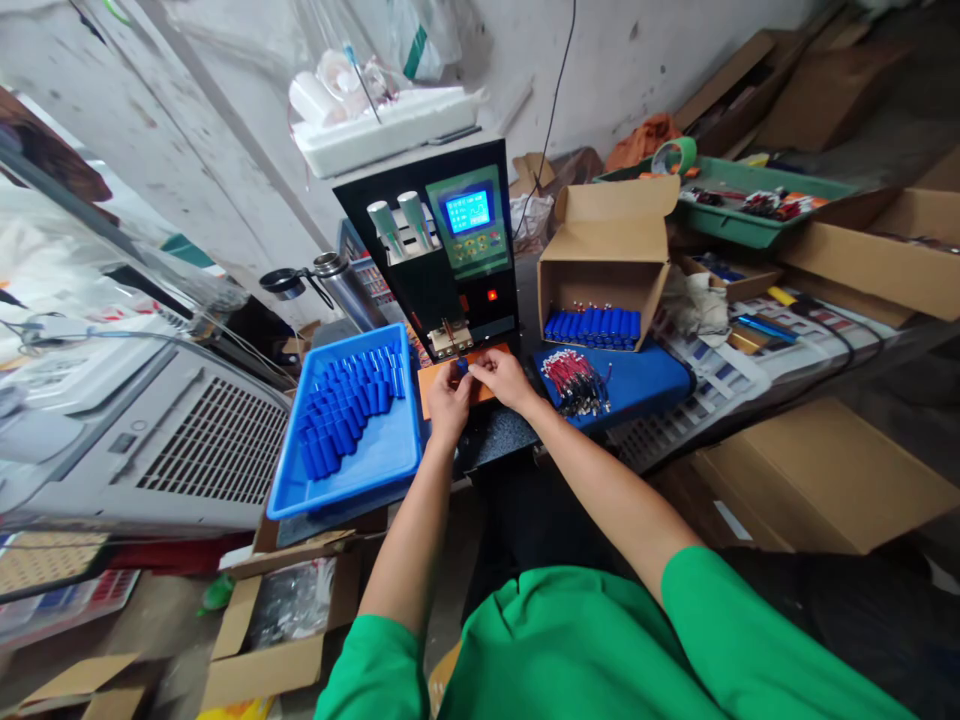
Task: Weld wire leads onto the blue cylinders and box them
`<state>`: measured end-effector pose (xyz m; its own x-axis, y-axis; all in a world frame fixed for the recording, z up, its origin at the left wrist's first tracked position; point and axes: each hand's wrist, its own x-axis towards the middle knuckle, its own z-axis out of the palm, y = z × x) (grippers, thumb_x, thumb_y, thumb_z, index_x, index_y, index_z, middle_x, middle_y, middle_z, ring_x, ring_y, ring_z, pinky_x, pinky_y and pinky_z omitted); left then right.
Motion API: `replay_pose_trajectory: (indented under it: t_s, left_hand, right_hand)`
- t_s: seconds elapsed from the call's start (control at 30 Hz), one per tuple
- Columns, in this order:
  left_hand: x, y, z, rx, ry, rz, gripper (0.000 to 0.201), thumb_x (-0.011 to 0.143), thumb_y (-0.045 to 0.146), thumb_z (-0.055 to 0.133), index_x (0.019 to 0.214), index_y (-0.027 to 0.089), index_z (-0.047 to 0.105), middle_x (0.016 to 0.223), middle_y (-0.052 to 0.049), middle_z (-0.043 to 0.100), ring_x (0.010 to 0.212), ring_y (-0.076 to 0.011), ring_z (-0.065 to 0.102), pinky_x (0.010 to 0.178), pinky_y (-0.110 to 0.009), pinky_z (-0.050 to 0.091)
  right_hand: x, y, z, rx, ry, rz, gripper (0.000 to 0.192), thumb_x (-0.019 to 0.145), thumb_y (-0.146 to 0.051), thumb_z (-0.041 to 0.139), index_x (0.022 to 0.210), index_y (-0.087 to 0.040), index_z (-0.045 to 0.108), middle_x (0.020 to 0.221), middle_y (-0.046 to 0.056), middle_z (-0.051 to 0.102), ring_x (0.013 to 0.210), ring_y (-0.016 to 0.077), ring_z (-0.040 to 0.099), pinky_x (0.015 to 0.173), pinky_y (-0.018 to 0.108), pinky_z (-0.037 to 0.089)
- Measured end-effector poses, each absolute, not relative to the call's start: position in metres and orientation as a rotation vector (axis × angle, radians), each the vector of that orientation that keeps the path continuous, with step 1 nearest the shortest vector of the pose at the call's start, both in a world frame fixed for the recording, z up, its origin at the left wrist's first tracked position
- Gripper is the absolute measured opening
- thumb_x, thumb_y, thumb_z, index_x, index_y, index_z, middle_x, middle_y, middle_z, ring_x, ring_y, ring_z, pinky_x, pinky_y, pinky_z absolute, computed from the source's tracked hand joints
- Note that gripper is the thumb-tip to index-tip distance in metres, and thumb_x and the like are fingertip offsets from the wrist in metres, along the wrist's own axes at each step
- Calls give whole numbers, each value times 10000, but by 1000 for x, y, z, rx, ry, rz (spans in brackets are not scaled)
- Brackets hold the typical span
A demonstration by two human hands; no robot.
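At the frame's centre, the left hand [448, 402] and right hand [502, 376] pinch a small, partly hidden blue cylinder [463, 365] from both sides, apparently steadying it near the copper-coloured pins [448, 332] of a tall black boxy machine [416, 285].

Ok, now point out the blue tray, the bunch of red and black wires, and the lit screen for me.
Blue tray [384, 440]: head view, on its bare floor.
Bunch of red and black wires [576, 381]: head view, middle of the bunch.
Lit screen [467, 211]: head view, middle of the display.

Cluttered workshop: black machine [451, 268], blue parts tray [379, 455], cardboard boxes [840, 470].
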<state>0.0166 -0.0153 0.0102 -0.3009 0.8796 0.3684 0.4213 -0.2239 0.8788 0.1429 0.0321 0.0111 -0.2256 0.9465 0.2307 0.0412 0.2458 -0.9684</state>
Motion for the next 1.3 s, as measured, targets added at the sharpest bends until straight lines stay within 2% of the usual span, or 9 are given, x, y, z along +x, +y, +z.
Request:
replay_pose_trajectory:
  t_s: [0.17, 0.27, 0.37, 0.47, 0.57, 0.73, 0.97, 1.17, 1.3]
  left_hand:
    - [15, -12, 11, 1561, 1640, 1524, 143, 837, 320, 698, 858, 187, 649, 756, 0, 637, 690, -134, 578, 687, -260, 476]
    - [11, -12, 10, 1556, 1599, 1545, 214, 818, 329, 714, 965, 180, 666, 895, -35, 705, 793, -157, 651, 768, -290, 529]
    - [6, -23, 9, 1526, 1629, 1621, 276, 863, 389, 668, 1037, 174, 674, 1003, -72, 730, 893, -190, 694, 838, -335, 557]
    - [2, -42, 7, 1557, 1698, 1572, 287, 915, 437, 599, 969, 175, 701, 930, -70, 740, 881, -207, 705, 848, -357, 560]
    - [2, -59, 5, 1701, 1697, 1457, 253, 913, 412, 609, 949, 190, 725, 925, -61, 751, 901, -204, 703, 867, -353, 550]
    - [7, -59, 0, 1789, 1809, 1370, 162, 854, 342, 667, 876, 194, 730, 852, -53, 744, 800, -190, 683, 787, -335, 540]
    - [11, -45, 7, 1533, 1606, 1452, 197, 889, 369, 615, 835, 181, 639, 769, -32, 713, 726, -162, 679, 721, -297, 542]
    - [12, -33, 15, 1561, 1529, 1420, 181, 880, 329, 611, 775, 187, 577, 718, 1, 644, 671, -131, 607, 655, -255, 483]
    - [11, -33, 12, 1608, 1594, 1435, 201, 907, 360, 599, 806, 188, 583, 741, -6, 605, 665, -129, 569, 636, -258, 467]
  right_hand:
    - [143, 36, 8, -973, -1536, 1152, 209, 790, -360, 639, 673, -195, 588, 664, -12, 622, 671, 145, 558, 654, 253, 441]
    - [144, 37, 7, -919, -1464, 1229, 229, 763, -381, 650, 655, -193, 577, 632, -18, 595, 631, 137, 530, 621, 253, 421]
    - [145, 37, 7, -880, -1391, 1299, 257, 745, -411, 653, 639, -199, 553, 581, -32, 543, 589, 129, 497, 583, 251, 394]
    - [145, 36, 9, -883, -1345, 1325, 249, 738, -411, 645, 640, -201, 553, 554, -38, 514, 576, 129, 485, 565, 250, 379]
    - [145, 35, 10, -916, -1348, 1280, 239, 741, -404, 630, 640, -199, 559, 579, -26, 537, 609, 136, 503, 591, 257, 390]
    - [144, 34, 12, -980, -1377, 1164, 250, 766, -390, 598, 613, -205, 531, 590, -19, 540, 627, 140, 503, 614, 264, 383]
    - [154, 33, 16, -775, -1485, 1422, 272, 729, -442, 680, 701, -181, 605, 576, -39, 531, 553, 112, 456, 547, 245, 354]
    - [155, 36, 13, -733, -1530, 1453, 241, 709, -390, 716, 733, -169, 623, 617, -31, 572, 571, 109, 491, 557, 238, 381]
    - [154, 36, 13, -750, -1490, 1440, 215, 711, -362, 714, 717, -168, 623, 625, -19, 590, 583, 110, 513, 546, 230, 389]
